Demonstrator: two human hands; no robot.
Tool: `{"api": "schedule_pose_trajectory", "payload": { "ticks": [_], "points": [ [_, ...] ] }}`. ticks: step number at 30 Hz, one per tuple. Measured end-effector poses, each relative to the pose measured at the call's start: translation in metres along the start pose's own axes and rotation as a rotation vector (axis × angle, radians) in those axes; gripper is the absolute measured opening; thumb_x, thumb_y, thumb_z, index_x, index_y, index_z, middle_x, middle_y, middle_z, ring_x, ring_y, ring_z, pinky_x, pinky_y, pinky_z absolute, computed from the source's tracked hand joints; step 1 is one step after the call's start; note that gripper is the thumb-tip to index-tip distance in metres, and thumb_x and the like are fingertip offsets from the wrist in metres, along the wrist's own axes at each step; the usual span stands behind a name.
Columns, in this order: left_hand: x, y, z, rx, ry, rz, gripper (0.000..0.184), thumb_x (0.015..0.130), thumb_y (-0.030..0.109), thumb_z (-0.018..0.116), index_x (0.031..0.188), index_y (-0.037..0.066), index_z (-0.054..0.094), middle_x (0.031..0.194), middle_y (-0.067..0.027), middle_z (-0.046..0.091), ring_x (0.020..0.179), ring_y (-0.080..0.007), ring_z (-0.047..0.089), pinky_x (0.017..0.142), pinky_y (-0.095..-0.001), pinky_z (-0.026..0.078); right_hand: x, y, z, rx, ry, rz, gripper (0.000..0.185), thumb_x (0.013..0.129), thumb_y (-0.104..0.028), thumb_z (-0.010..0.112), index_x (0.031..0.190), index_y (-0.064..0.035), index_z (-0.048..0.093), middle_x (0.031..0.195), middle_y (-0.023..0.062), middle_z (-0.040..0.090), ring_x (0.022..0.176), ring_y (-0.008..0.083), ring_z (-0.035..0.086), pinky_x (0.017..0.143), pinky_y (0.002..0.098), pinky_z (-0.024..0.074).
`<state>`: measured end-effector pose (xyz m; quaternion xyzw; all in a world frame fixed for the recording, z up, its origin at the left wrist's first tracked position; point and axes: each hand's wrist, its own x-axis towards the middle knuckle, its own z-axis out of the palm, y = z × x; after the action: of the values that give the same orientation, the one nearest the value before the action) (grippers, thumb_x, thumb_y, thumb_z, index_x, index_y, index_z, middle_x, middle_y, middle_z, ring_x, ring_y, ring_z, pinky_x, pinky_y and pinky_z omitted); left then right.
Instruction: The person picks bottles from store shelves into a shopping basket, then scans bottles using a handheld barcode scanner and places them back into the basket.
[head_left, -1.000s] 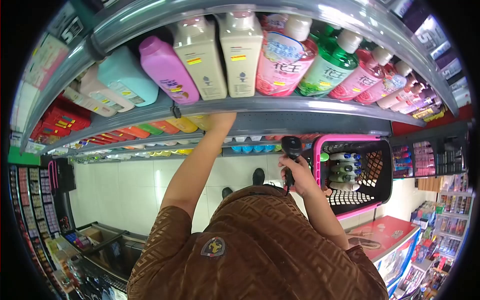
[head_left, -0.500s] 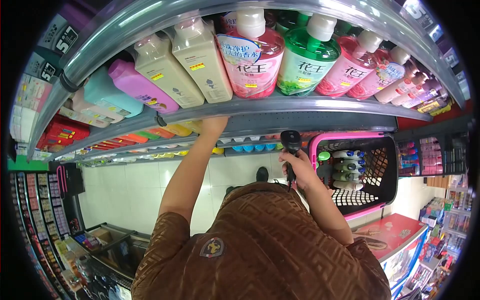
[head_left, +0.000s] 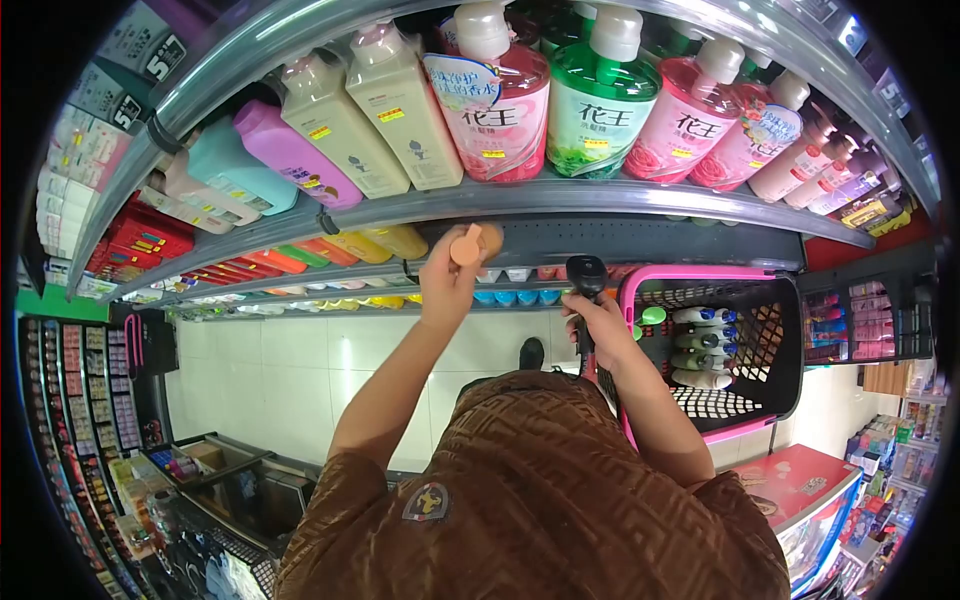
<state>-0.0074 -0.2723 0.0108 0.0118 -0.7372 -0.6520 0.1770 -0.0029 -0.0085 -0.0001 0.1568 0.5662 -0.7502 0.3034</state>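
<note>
My left hand is closed around a bottle with a peach-orange cap, just in front of the lower shelf. Most of the bottle is hidden by the cap and my fingers. In my right hand is a black handheld barcode scanner, its head pointing up toward the shelves. Right beside that hand stands a black shopping basket with a pink rim. Several bottles and a green-capped item lie in the basket.
Pump bottles of shampoo and beige bottles line the upper shelf. Yellow bottles and other colours fill the lower shelf at left. A red-topped freezer stands behind at right, a dark display case at left.
My left hand has come out from under the upper shelf and now holds the peach-capped bottle. My right hand keeps the scanner in nearly the same place. The view has shifted slightly.
</note>
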Motion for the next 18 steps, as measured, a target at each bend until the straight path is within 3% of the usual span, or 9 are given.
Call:
{"api": "schedule_pose_trajectory", "payload": {
  "ticks": [3,5,6,7,9,10,12,15,18],
  "points": [
    [-0.034,0.036,0.0,-0.062,-0.017,-0.016,0.043,0.096,-0.002,0.063,0.137,-0.007,0.051,0.119,-0.0126,0.065,0.082,-0.0133,0.066,0.066,-0.0256,0.058,-0.008,0.001,0.01,-0.013,0.081,0.057,0.031,0.096,-0.03,0.07,0.116,-0.0089,0.059,0.103,0.0092,0.068,0.081,0.0205,0.069,0.058,0.0325,0.0526],
    [-0.052,0.08,-0.004,-0.231,0.0,-0.151,0.042,0.095,-0.003,0.063,0.135,-0.006,0.052,0.121,-0.0141,0.066,0.077,-0.0133,0.067,0.062,-0.0257,0.057,-0.019,0.004,0.018,0.011,0.04,0.115,0.036,0.097,-0.035,0.067,0.12,-0.0087,0.058,0.109,0.0102,0.068,0.089,0.023,0.07,0.06,0.0339,0.0541],
    [-0.057,0.1,-0.007,-0.319,0.001,-0.161,0.038,0.096,0.005,0.067,0.132,-0.004,0.055,0.112,-0.012,0.068,0.072,-0.0117,0.066,0.057,-0.0234,0.056,-0.018,0.0,0.022,0.044,0.0,0.15,0.04,0.099,-0.04,0.065,0.123,-0.0085,0.058,0.116,0.0112,0.069,0.097,0.0255,0.072,0.061,0.0354,0.0556],
    [-0.055,0.114,-0.011,-0.33,0.01,-0.148,0.038,0.096,0.005,0.067,0.132,-0.004,0.055,0.112,-0.012,0.068,0.072,-0.0117,0.066,0.057,-0.0234,0.056,-0.018,0.003,0.022,0.07,-0.073,0.175,0.048,0.102,-0.046,0.057,0.129,-0.0063,0.057,0.118,0.0128,0.07,0.098,0.0284,0.073,0.062,0.0378,0.0597],
    [-0.067,0.133,-0.024,-0.383,0.049,-0.35,0.039,0.097,0.01,0.068,0.131,-0.003,0.056,0.112,-0.0116,0.068,0.065,-0.0109,0.063,0.053,-0.0231,0.053,-0.018,0.016,0.015,0.269,-0.297,0.257,0.052,0.102,-0.047,0.055,0.128,-0.0024,0.058,0.112,0.0146,0.07,0.088,0.0262,0.074,0.063,0.0385,0.0621],
    [-0.071,0.134,-0.031,-0.368,0.01,-0.377,0.049,0.1,0.018,0.063,0.143,-0.001,0.05,0.116,-0.0123,0.069,0.063,-0.009,0.06,0.052,-0.0235,0.053,-0.025,0.022,0.012,0.257,-0.296,0.269,0.052,0.102,-0.047,0.055,0.128,-0.0024,0.058,0.112,0.0146,0.07,0.088,0.0262,0.074,0.063,0.0385,0.0621],
    [-0.074,0.137,-0.039,-0.425,0.058,-0.405,0.048,0.1,0.02,0.064,0.142,0.0,0.051,0.113,-0.011,0.069,0.062,-0.0075,0.058,0.052,-0.0232,0.052,-0.037,0.03,0.011,0.421,-0.489,0.334,0.055,0.103,-0.049,0.051,0.132,-0.0024,0.057,0.11,0.0163,0.072,0.086,0.0311,0.074,0.059,0.0384,0.0647],
    [-0.081,0.141,-0.051,-0.477,0.123,-0.461,0.041,0.1,0.025,0.065,0.132,0.0,0.057,0.104,-0.0071,0.068,0.06,-0.0048,0.052,0.051,-0.0226,0.05,-0.064,0.038,0.013,0.376,-0.526,0.277,0.057,0.102,-0.049,0.052,0.132,-0.0019,0.057,0.113,0.0185,0.071,0.087,0.0316,0.075,0.058,0.0395,0.0646],
    [-0.094,0.136,-0.07,-0.483,0.05,-0.579,0.037,0.101,0.029,0.065,0.123,0.0,0.06,0.089,-0.002,0.067,0.059,-0.0056,0.053,0.054,-0.0246,0.05,-0.102,0.043,0.021,0.367,-0.505,0.241,0.064,0.102,-0.054,0.05,0.139,-0.0022,0.051,0.116,0.0208,0.07,0.089,0.0347,0.075,0.056,0.0362,0.0626]
  ]
}}
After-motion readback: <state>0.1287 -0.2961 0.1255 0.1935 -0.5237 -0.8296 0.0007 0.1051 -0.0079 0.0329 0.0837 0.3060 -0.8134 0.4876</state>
